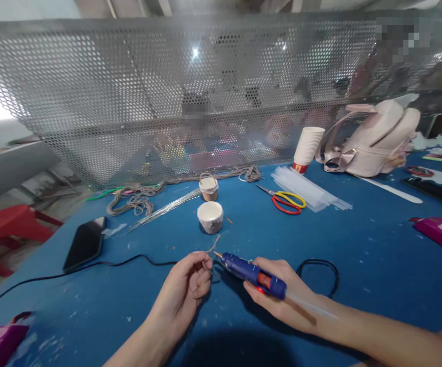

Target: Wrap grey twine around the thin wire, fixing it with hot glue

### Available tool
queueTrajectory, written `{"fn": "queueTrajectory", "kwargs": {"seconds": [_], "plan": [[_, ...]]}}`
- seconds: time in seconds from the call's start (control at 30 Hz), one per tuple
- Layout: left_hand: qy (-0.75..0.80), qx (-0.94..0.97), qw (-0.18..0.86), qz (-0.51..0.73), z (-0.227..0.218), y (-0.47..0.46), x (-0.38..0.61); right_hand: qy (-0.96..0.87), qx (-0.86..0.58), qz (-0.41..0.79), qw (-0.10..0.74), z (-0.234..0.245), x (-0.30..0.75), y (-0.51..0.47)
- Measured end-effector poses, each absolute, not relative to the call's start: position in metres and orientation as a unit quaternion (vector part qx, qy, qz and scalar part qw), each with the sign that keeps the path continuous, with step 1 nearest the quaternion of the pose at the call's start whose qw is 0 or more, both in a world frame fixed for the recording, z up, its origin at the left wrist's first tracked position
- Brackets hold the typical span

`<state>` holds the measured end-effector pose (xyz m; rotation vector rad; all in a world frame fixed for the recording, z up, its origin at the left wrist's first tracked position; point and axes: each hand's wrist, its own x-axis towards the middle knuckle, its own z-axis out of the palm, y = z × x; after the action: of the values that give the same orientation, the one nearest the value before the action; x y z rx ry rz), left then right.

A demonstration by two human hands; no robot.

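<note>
Blue hot-glue gun (239, 267) beside thin grey cord (214, 244)
The left hand (184, 286) pinches the cord, its free end projecting beyond the fingertips (204, 257); the right hand (287, 310) grasps the hot-glue gun, nozzle (218, 254) just beside the cord.

The blue table (129, 318) bears a phone (85, 243), scissors (275, 194), twine (252, 174), stacked cups (308, 148) and a backpack (381, 137).

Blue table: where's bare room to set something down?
Right: between scissors, black cable loop and right-edge purple object.
Near left: between black cable, left hand and lower-left purple object.
Crowded: along the mesh screen, with twine, stacked cups, plastic strips, backpack.
</note>
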<state>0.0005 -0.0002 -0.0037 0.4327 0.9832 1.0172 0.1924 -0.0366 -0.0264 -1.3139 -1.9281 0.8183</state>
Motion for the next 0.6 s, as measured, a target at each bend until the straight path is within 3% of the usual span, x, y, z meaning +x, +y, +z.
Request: {"fn": "queueTrajectory", "kwargs": {"seconds": [0.6], "plan": [[0.457, 0.187, 0.738, 0.46, 0.0011, -0.0006, 0.0039, -0.739, -0.495, 0.294, 0.351, -0.0287, 0.1893, -0.0342]]}}
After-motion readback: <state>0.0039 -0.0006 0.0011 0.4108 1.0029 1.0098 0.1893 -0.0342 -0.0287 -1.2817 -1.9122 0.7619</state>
